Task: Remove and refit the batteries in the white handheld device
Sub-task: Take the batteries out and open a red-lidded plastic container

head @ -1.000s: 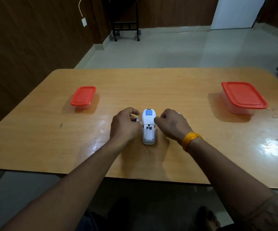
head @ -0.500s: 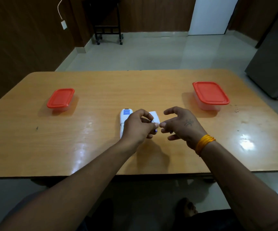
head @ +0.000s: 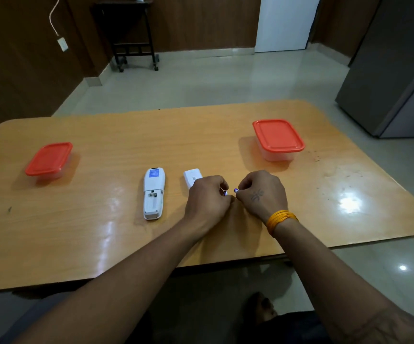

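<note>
Lying face-down on the table [head: 325, 194], white handheld device [head: 153, 194], bay open and empty; cover [head: 191, 178] beside it. Left hand [head: 209, 198] and right hand [head: 263, 193] each pinch a battery. Risk: swapped polarity on refitting, or a battery rolling away.

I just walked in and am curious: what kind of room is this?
Probably a room in a home or small office, perhaps a dining area. A large wooden table stands on a tiled floor, a grey fridge-like cabinet stands to the right, and two red-lidded food boxes sit on the table.
</note>
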A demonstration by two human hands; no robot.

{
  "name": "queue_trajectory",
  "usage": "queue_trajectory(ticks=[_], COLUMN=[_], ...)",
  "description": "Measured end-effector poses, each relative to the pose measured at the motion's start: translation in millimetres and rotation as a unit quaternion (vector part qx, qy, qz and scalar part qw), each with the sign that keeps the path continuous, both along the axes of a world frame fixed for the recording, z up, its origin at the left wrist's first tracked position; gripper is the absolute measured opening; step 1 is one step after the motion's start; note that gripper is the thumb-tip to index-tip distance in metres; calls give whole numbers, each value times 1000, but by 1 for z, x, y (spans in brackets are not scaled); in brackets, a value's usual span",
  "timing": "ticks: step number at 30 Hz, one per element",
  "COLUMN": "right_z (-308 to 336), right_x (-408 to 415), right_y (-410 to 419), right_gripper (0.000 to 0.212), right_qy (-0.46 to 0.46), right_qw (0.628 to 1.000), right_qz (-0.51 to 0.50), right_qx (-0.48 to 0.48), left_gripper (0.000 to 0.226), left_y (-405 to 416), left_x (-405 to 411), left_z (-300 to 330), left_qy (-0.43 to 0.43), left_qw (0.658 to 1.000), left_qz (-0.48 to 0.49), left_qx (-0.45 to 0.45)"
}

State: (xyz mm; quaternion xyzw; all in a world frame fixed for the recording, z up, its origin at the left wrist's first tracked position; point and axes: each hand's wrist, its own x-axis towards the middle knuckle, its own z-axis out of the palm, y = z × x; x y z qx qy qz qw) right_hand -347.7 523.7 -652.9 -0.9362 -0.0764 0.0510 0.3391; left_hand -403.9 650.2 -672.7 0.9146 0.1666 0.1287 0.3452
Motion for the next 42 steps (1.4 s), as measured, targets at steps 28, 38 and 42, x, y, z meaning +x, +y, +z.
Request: queue_trajectory(ticks=[28,38,42], right_z=[-6,17,13], right_x=[7,49,77], right_y=[-3,-39,-44], right_gripper=[16,19,33], right_qy=[-71,-223,-251], right_qw=[997,973,965], right_qz=[10,-51,-39], right_qx=[13,29,-59], left_gripper=[33,16,26], left_y=[8,-4,-24], left_x=[-5,37,78], left_z=[9,27,29], left_qy=[-37,-72,-33], left_qw=[998,986,972], left_qz=[-9,-14,-19], left_qx=[-41,-147,-230])
